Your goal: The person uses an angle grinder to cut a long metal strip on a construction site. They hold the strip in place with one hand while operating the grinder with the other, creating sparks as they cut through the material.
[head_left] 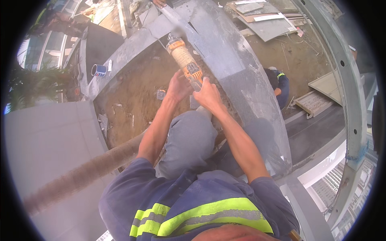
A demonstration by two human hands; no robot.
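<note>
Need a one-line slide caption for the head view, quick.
Both hands, left hand and right hand, grip an orange caulking gun over a curved grey panel.

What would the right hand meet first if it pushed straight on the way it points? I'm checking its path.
The right hand already grips the orange caulking gun; straight on along it lies the curved grey metal panel, though depth is unclear.

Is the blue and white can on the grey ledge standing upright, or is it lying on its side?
On its side: the blue and white can lies on the grey ledge, one round end facing sideways.

Construction site: bare earth, stacked panels, concrete ledge.
</note>
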